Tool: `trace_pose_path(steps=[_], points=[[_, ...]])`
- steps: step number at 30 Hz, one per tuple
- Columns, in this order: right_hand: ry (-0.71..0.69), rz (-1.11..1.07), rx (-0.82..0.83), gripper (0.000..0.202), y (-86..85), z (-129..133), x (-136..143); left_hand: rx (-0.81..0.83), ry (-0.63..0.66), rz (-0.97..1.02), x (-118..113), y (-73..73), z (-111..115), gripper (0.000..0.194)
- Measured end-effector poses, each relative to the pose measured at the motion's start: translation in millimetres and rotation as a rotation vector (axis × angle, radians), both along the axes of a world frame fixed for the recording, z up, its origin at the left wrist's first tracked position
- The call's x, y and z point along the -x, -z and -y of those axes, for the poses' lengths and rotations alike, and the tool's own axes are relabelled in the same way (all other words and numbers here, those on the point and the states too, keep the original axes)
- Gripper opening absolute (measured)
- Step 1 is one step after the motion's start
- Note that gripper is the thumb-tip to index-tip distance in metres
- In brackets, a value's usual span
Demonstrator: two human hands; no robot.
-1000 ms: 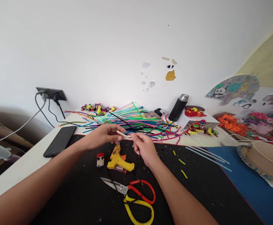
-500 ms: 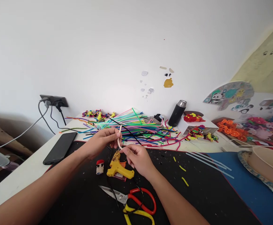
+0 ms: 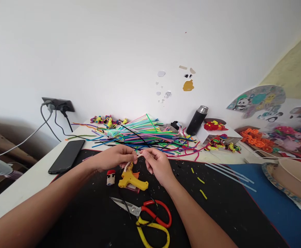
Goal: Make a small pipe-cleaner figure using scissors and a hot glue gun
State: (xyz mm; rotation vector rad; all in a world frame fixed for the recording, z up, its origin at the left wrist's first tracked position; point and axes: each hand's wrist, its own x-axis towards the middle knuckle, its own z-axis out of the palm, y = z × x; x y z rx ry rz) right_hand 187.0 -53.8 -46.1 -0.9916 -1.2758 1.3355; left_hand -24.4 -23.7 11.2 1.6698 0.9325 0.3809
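Note:
A thin pale stem [image 3: 140, 155] is pinched between the fingertips of my left hand [image 3: 121, 156] and my right hand [image 3: 157, 165]. One end of it bends down below my left fingers, beside the nozzle of a yellow glue gun [image 3: 132, 181]. That gun lies on the black mat just under my hands. To its left stands a small figure with a red cap and white body [image 3: 110, 177]. Nearer to me rest scissors [image 3: 134, 209] with one red and one yellow handle, their blades slightly apart and a black cord crossing them.
Behind my hands spreads a pile of colourful pipe cleaners [image 3: 140, 134]. A phone [image 3: 67, 156] lies at left, a black flask [image 3: 197, 120] stands at the back. Clear glue sticks [image 3: 230, 176], yellow scraps [image 3: 203, 194] and a round container [image 3: 295, 179] are on the right.
The pale stem has gone from upright to mostly sideways between my hands. My right hand has risen level with my left. The view has shifted slightly.

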Motion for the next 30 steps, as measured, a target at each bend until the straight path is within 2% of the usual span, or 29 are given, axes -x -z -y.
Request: trace_pose_path(steps=[4,11,18,25,30], points=[[0.0,0.047,-0.008,0.045,0.2,0.7,0.0,0.003,0.01,-0.019,-2.2,-1.2,0.3,0.041],[0.012,0.068,-0.011,0.042,-0.2,0.5,-1.0,0.033,-0.013,0.067,0.2,4.8,-3.9,0.047],[0.014,0.076,-0.017,0.043,-1.3,1.6,-0.5,0.053,0.038,0.074,1.0,5.3,-2.6,0.044],[-0.013,0.097,-0.004,0.045,-0.2,3.0,-0.4,0.026,-0.005,0.053,-1.0,2.9,-1.8,0.039],[-0.04,0.129,-0.028,0.042,2.5,2.1,1.0,-0.024,-0.053,-0.023,-0.2,3.2,-4.7,0.047]])
